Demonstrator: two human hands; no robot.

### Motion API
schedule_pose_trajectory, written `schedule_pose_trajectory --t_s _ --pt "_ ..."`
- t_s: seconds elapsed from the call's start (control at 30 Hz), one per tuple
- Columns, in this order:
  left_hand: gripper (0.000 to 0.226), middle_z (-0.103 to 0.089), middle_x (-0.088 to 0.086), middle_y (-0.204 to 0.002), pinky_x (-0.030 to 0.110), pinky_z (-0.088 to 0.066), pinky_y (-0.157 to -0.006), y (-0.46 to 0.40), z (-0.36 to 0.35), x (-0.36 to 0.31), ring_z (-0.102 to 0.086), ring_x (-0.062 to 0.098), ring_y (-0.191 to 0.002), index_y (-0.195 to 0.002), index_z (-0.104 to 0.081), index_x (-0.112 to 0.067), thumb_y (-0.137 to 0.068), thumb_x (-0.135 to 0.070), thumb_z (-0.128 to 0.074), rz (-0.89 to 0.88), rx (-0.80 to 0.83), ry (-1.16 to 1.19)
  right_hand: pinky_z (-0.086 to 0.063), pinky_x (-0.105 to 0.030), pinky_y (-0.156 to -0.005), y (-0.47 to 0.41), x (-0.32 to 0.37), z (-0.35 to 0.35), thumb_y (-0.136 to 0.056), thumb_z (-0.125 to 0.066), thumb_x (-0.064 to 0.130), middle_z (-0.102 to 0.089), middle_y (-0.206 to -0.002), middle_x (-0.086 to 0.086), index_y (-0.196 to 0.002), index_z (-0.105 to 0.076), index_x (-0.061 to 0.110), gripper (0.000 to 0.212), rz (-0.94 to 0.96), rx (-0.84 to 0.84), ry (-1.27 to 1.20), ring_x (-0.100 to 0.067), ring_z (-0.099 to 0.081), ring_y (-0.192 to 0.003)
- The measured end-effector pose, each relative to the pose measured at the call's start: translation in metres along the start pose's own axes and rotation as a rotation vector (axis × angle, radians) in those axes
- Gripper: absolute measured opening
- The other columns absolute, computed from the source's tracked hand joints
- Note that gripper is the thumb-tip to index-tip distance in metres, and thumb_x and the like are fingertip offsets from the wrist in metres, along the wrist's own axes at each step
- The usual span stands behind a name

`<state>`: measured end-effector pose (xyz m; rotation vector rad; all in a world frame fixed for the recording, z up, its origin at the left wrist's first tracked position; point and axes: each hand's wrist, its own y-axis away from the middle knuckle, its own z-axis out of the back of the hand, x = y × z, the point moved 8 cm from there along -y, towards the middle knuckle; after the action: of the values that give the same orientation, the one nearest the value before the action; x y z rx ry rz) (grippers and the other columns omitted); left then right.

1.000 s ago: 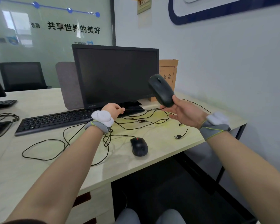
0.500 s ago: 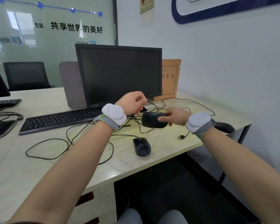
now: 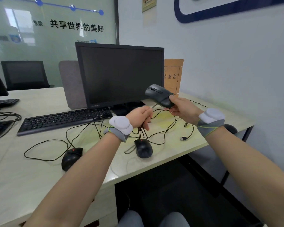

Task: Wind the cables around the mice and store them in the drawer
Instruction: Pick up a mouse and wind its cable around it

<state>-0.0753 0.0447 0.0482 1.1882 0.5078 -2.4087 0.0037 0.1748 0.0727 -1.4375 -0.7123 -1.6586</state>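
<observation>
My right hand point(image 3: 182, 108) grips a black mouse point(image 3: 159, 95) and holds it up in front of the monitor's lower right corner. My left hand point(image 3: 138, 116) is curled round that mouse's black cable point(image 3: 154, 106) just below and to the left. Two more black mice lie on the desk: one with a red wheel point(image 3: 143, 148) near the front edge and another point(image 3: 71, 157) to the left beside my forearm. A further mouse point(image 3: 230, 128) peeks out behind my right wrist. Loose cables point(image 3: 162, 133) tangle across the desk, ending in a USB plug point(image 3: 183, 138). No drawer front shows clearly.
A dark monitor point(image 3: 120, 74) and black keyboard point(image 3: 64, 119) stand behind the mice. A brown file box point(image 3: 173, 76) leans against the wall. Another keyboard point(image 3: 4, 102) and cables sit at the far left. The desk point(image 3: 31, 177) edge runs close to my knees.
My right hand has lifted the mouse from low over the desk up to monitor height. My left hand dropped and closed round the cable. A third mouse has come into view on the left.
</observation>
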Motion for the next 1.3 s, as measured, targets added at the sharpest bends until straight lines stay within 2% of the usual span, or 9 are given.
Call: schedule_pose_trajectory --t_s 0.2,0.37,0.5,0.57,0.7,0.8,0.87,1.03,1.3 --pt "0.030 -0.046 0.000 -0.056 0.027 -0.049 -0.063 0.004 -0.027 -0.007 -0.057 0.012 -0.045 -0.075 -0.052 -0.015 -0.098 -0.024 -0.036 -0.019 0.216 0.088 -0.038 -0.022 -0.059 0.005 0.002 -0.007 -0.100 -0.033 0.040 -0.053 -0.072 -0.009 -0.094 -0.052 0.010 0.036 -0.017 -0.036 -0.256 -0.015 -0.044 -0.059" --pt "0.035 -0.057 -0.001 -0.060 0.011 -0.047 -0.060 0.003 -0.034 -0.005 -0.062 0.012 -0.053 -0.073 -0.053 -0.015 -0.099 -0.031 -0.036 -0.026 0.233 -0.102 -0.034 -0.021 -0.057 0.006 0.013 -0.024 -0.099 -0.024 0.047 -0.069 -0.080 -0.002 -0.103 -0.059 0.019 0.045 0.035 0.142 -0.281 -0.010 -0.045 -0.061" --pt "0.036 -0.058 -0.006 -0.061 0.020 -0.046 -0.073 0.000 -0.017 0.015 -0.063 0.009 -0.063 -0.069 -0.053 -0.019 -0.098 -0.032 -0.038 0.038 0.252 -0.283 -0.034 -0.014 -0.047 0.008 0.026 -0.010 -0.098 -0.025 0.049 -0.067 -0.069 0.000 -0.101 -0.060 0.026 0.042 0.083 0.254 -0.305 -0.010 -0.039 -0.057" --pt "0.035 -0.054 -0.010 -0.057 0.018 -0.042 -0.063 0.001 -0.007 0.026 -0.062 0.002 -0.060 -0.066 -0.056 -0.022 -0.097 -0.034 -0.042 0.085 0.260 -0.306 -0.036 -0.015 -0.049 0.014 0.028 -0.010 -0.097 -0.028 0.048 -0.064 -0.072 0.002 -0.097 -0.064 0.028 0.041 0.052 0.371 -0.367 -0.011 -0.046 -0.060" --pt "0.028 -0.050 -0.011 -0.058 0.014 -0.035 -0.051 -0.004 0.019 0.031 -0.049 0.001 -0.052 -0.068 -0.059 -0.022 -0.093 -0.028 -0.049 0.124 0.141 -0.294 -0.032 -0.026 -0.062 0.037 0.012 -0.028 -0.089 -0.038 0.045 -0.059 -0.082 -0.011 -0.094 -0.060 0.018 0.036 -0.014 0.567 0.010 -0.017 -0.051 -0.065" --pt "0.026 -0.053 -0.011 -0.064 0.015 -0.037 -0.057 -0.009 0.025 0.022 -0.049 0.002 -0.058 -0.072 -0.061 -0.027 -0.093 -0.036 -0.049 0.102 0.132 -0.445 -0.035 -0.022 -0.060 0.037 0.006 -0.033 -0.097 -0.033 0.048 -0.061 -0.064 0.002 -0.073 -0.059 0.023 0.043 0.053 0.497 0.792 -0.011 -0.042 -0.056" --pt "0.026 -0.054 -0.013 -0.066 0.016 -0.037 -0.060 -0.009 0.026 0.018 -0.051 0.001 -0.062 -0.071 -0.061 -0.028 -0.092 -0.036 -0.049 0.100 0.125 -0.511 -0.036 -0.021 -0.062 0.032 0.003 -0.032 -0.096 -0.030 0.051 -0.057 -0.055 0.013 -0.068 -0.055 0.025 0.046 0.038 0.457 1.069 -0.010 -0.044 -0.058" --pt "0.022 -0.058 -0.015 -0.071 0.013 -0.037 -0.062 -0.009 0.013 -0.001 -0.057 -0.001 -0.069 -0.087 -0.067 -0.019 -0.092 -0.030 -0.049 0.037 0.122 -0.407 -0.045 -0.034 -0.076 0.011 -0.006 -0.026 -0.094 -0.034 0.054 -0.068 -0.097 -0.009 -0.105 -0.062 0.012 0.052 0.010 0.215 1.321 -0.025 -0.061 -0.091" --pt "0.016 -0.067 -0.004 -0.086 0.022 -0.046 -0.070 -0.004 -0.005 0.005 -0.061 0.010 -0.082 -0.089 -0.056 -0.019 -0.094 -0.030 -0.045 0.102 0.149 -0.231 -0.046 -0.032 -0.066 0.004 0.023 -0.001 -0.093 -0.036 0.054 -0.063 -0.093 -0.004 -0.120 -0.054 0.019 0.048 0.321 -0.357 1.077 -0.025 -0.057 -0.080"
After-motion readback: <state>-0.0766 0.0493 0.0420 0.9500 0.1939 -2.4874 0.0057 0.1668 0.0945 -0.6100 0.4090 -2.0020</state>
